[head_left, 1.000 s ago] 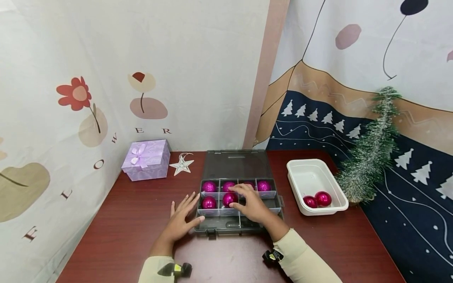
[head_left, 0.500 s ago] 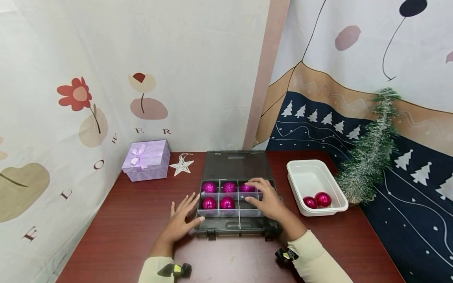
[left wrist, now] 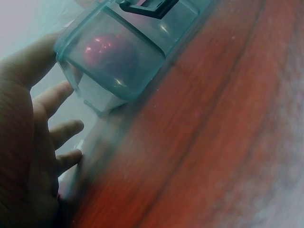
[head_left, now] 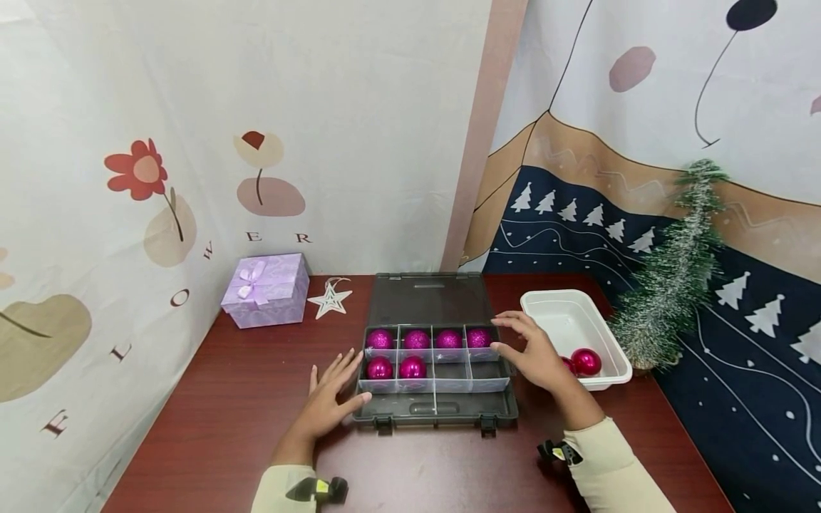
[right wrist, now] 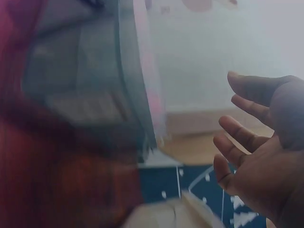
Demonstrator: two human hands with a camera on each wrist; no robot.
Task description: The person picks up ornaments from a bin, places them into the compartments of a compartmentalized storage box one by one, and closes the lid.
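Your right grip [head_left: 531,356] is spread and holds nothing, its fingers loosely curved just beside the right edge of the case [head_left: 457,406], with your forearm near the tub [head_left: 559,313]; your left grip [head_left: 332,394] is spread too, its fingers nearly straight, resting against the case's left side. Keep that left contact light, enough to steady the case without pushing it across the surface [head_left: 212,399]. If you reach for the ball [head_left: 586,362] in the tub, come from above, pinch it round its widest part with thumb and fingertips, and lift clear of the rim; being round and smooth, it would probably roll from a one-sided push. Two pockets on the right of the second row lie bare, so lower a ball straight down between the dividers rather than dropping it. The six magenta balls in the case sit one to a pocket: four glittery ones [head_left: 417,340] along the back row, two shiny ones [head_left: 412,368] in front at the left; the tub's two are shiny and redder, one partly hidden by your hand
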